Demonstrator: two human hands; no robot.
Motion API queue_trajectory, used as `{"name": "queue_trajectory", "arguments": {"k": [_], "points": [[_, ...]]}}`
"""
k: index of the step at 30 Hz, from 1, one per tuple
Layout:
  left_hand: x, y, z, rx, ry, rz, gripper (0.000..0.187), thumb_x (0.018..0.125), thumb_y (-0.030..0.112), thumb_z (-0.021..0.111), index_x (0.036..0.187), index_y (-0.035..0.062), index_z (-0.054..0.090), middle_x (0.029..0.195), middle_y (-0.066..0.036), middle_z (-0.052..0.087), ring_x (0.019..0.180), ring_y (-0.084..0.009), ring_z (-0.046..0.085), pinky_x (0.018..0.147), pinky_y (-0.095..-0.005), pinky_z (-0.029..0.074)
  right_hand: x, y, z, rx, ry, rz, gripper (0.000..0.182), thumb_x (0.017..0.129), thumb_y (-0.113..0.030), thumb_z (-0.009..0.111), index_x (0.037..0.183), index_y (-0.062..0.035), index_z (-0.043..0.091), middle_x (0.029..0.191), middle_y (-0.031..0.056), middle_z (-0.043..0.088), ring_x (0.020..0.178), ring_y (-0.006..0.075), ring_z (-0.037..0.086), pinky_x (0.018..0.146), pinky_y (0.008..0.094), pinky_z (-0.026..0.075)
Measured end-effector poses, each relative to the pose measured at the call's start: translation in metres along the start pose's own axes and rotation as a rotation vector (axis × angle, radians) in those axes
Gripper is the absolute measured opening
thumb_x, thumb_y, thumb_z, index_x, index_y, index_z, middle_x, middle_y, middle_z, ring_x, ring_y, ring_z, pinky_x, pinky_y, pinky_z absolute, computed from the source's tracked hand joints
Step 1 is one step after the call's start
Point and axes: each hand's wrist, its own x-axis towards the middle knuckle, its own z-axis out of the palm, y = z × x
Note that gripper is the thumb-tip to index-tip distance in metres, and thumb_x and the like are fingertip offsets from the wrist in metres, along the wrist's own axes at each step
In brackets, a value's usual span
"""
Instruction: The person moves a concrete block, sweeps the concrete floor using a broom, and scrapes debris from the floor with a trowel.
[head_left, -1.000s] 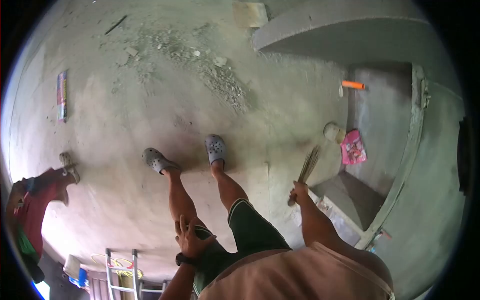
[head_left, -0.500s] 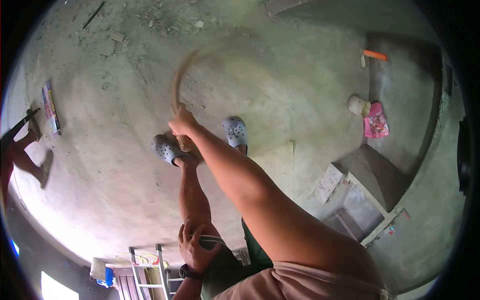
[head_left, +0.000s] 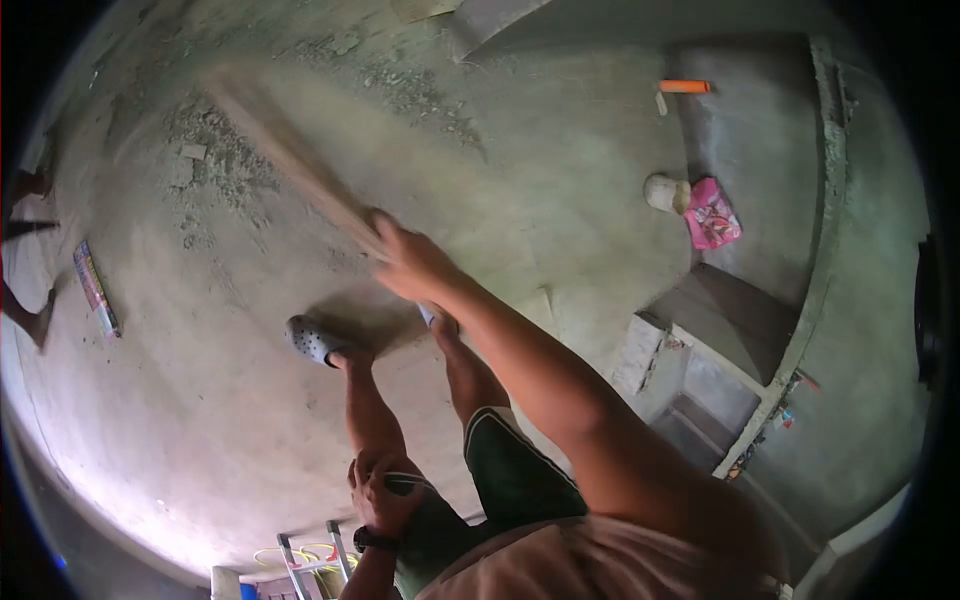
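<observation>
My right hand is closed round the near end of a long brown stick-like tool, blurred by motion, which stretches to the upper left over the concrete floor. Its far end lies near grey rubble. With a dark watch on its wrist, my left hand rests on my left knee, fingers spread and bent over it. Below the tool is my grey clog; the other clog is mostly hidden behind my right forearm.
A printed package lies at the left, near another person's legs. An orange object, a pale container and a pink bag are at the right, above a concrete block. A ladder stands at the bottom.
The tool has swung to the left and now points to the upper left. My right hand has moved slightly right, my feet have shifted, and the view has turned.
</observation>
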Motion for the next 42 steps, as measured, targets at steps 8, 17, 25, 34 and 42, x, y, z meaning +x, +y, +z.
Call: {"name": "queue_trajectory", "arguments": {"k": [8,17,25,34,42], "points": [[0.005,-0.002,0.019,-0.029,-0.023,-0.001,0.057,0.056,0.026,0.088,0.109,0.0166,0.073,0.133,-0.014,0.060,0.132,-0.0405,0.049,0.108,-0.0544,0.044,-0.177,0.274,-0.004,0.165,0.568,0.837,0.071,0.086,-0.014,0.067,0.149,-0.0135,0.034,0.079,0.0149,0.066,0.057,0.0263,0.066,0.048,0.0424,0.055],[0.005,0.018,0.044,0.054,-0.121,-0.068,0.056,0.057,0.028,0.088,0.111,0.0192,0.074,0.142,-0.015,0.055,0.134,-0.0421,0.048,0.107,-0.0552,0.046,0.061,0.070,0.138,0.174,0.058,0.262,0.073,0.081,-0.010,0.062,0.147,-0.0024,0.032,0.113,0.0344,0.066,0.106,0.0506,0.065,0.091,0.0551,0.055],[0.005,0.029,0.054,0.062,-0.101,-0.090,0.056,0.057,0.028,0.088,0.111,0.0195,0.074,0.143,-0.015,0.054,0.137,-0.0414,0.046,0.107,-0.0564,0.046,-0.045,0.054,0.018,0.196,0.139,-0.048,0.058,0.083,-0.016,0.066,0.135,0.0013,0.046,0.094,0.0297,0.070,0.091,0.0498,0.068,0.082,0.0553,0.054],[-0.001,0.025,0.066,0.054,-0.086,-0.144,0.058,0.056,0.029,0.088,0.112,0.0213,0.074,0.145,-0.014,0.053,0.139,-0.0406,0.044,0.107,-0.0579,0.046,-0.054,0.296,-0.128,0.387,0.660,0.804,0.055,0.087,-0.014,0.067,0.138,-0.0039,0.048,0.094,0.0165,0.072,0.073,0.0257,0.070,0.061,0.0407,0.058],[0.003,0.044,0.074,0.065,-0.137,-0.187,0.056,0.057,0.028,0.088,0.111,0.0226,0.073,0.148,-0.014,0.050,0.139,-0.0407,0.044,0.105,-0.0592,0.046,0.024,0.112,-0.002,-0.232,-0.119,0.283,0.074,0.084,-0.011,0.063,0.151,0.0012,0.036,0.119,0.0315,0.066,0.112,0.0450,0.066,0.097,0.0504,0.055]]}}
